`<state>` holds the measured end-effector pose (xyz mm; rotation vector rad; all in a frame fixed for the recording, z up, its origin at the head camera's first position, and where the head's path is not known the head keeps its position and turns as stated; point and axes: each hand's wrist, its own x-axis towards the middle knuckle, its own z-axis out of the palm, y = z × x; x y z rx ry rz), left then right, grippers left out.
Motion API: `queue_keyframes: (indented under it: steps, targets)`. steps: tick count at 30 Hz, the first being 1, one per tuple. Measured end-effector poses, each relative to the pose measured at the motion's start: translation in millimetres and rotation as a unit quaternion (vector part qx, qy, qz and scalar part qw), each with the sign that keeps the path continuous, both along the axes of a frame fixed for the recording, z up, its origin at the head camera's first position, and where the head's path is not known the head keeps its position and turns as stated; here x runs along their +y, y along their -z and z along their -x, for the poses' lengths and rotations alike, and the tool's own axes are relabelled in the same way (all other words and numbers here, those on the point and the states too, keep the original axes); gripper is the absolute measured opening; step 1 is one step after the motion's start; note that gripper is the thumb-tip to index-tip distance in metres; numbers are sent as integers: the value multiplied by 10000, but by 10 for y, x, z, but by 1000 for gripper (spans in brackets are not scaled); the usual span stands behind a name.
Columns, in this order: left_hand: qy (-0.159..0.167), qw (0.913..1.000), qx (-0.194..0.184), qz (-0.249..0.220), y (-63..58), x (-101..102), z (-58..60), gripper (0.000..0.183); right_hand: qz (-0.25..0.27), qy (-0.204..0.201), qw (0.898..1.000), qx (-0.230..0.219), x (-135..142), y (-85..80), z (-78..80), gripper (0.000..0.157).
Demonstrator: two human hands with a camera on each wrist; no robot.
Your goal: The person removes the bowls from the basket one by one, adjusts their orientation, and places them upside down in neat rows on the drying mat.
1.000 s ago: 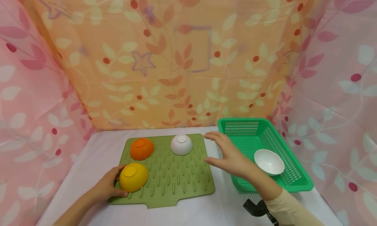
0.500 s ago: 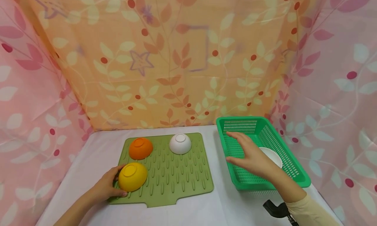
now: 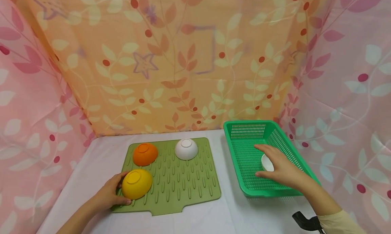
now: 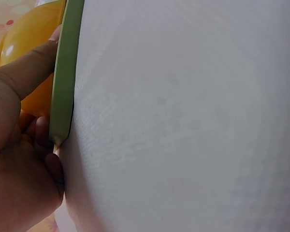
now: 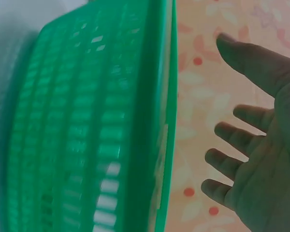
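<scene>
My left hand (image 3: 107, 194) holds the left side of an upside-down yellow bowl (image 3: 138, 187), thumb at the front and fingers behind. That bowl rests on the near left corner of a green ribbed drying mat (image 3: 180, 183). In the left wrist view the thumb (image 4: 36, 65) lies across the yellow bowl (image 4: 34, 29) beside the mat's edge (image 4: 64, 77). My right hand (image 3: 285, 169) is over the green basket (image 3: 236, 164), thumb and fingers spread, holding nothing. Below it a white bowl (image 3: 266, 163) lies in the basket, mostly hidden by the hand.
On the mat's far side an orange bowl (image 3: 145, 156) and a small white bowl (image 3: 186, 150) stand upside down. A white cloth (image 3: 210, 217) covers the table. Patterned curtains (image 3: 171, 67) close off the back and both sides. A black wrist mount (image 3: 306, 222) hangs under the right forearm.
My right hand has moved right, from beside the mat's right edge to over the basket, covering more of the white bowl there. The left hand stays at the yellow bowl.
</scene>
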<state>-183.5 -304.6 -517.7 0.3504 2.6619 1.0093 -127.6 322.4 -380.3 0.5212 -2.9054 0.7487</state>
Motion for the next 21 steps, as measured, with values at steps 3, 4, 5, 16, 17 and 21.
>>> queue_keyframes:
  steps: [3,4,5,16,17,21]
  targets:
    - [-27,10000,-30,-7,6,-2,-3,117,-66,-31,10000,-51,131,37,-24,94]
    - [-48,10000,-44,-23,10,-3,-4,117,-79,-8,9999,-78,174,46,-28,95]
    - [-42,10000,-40,-35,11,-4,-5,118,-96,2,9999,-91,216,53,-27,96]
    - [1,10000,2,-98,32,-16,-3,118,-332,187,9987,-332,559,185,66,107]
    - [3,9999,-2,-110,34,-16,0,118,-275,207,9986,-413,577,199,77,108]
    - [21,9999,-10,-112,40,-10,9,117,-70,266,9966,-781,632,252,117,113]
